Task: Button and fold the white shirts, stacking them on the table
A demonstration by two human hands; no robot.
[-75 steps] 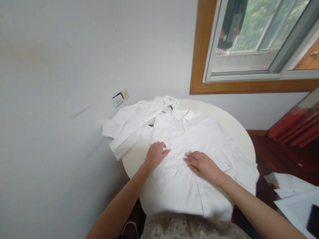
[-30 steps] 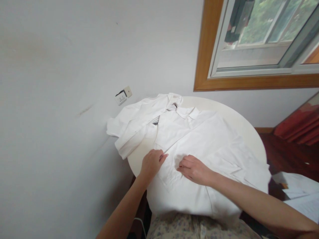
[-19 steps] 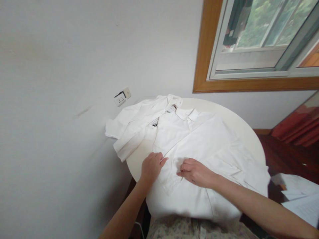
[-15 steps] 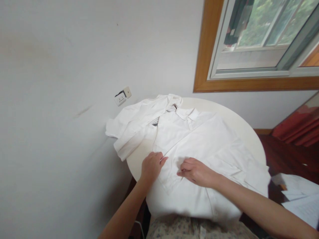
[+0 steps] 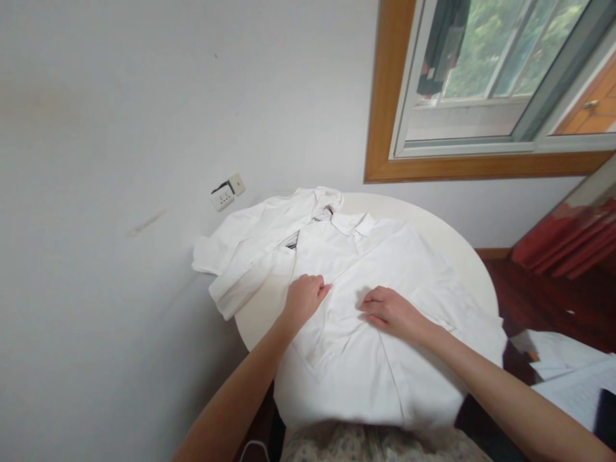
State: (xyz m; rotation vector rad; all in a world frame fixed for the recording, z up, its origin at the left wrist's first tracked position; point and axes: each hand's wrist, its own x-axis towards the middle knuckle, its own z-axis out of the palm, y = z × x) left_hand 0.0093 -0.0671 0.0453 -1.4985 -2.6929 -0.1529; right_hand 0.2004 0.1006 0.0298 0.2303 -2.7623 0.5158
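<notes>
A white collared shirt (image 5: pixel 346 359) is spread over a round table, its collar (image 5: pixel 353 222) toward the wall and its lower part hanging over the near edge. My left hand (image 5: pixel 307 298) is closed on the fabric at the shirt's left side, with the thumb pointing inward. To the right of it, my right hand (image 5: pixel 389 311) has its fingers drawn together on the shirt front, where creases run toward the fingertips. The fingertips partly hide the cloth under them. A second white garment (image 5: pixel 260 234) lies crumpled at the left, beside the collared shirt.
The pale round tabletop (image 5: pixel 450 247) stands against a white wall with a socket (image 5: pixel 222 197). A wood-framed window (image 5: pixel 378 122) is at the upper right. Papers (image 5: pixel 568 372) lie at the lower right, and a red curtain (image 5: pixel 565 234) hangs behind.
Both hands have moved away from me over the shirt, the right one also slightly rightward. Creases in the shirt front have shifted. The camera view has turned a little to the right.
</notes>
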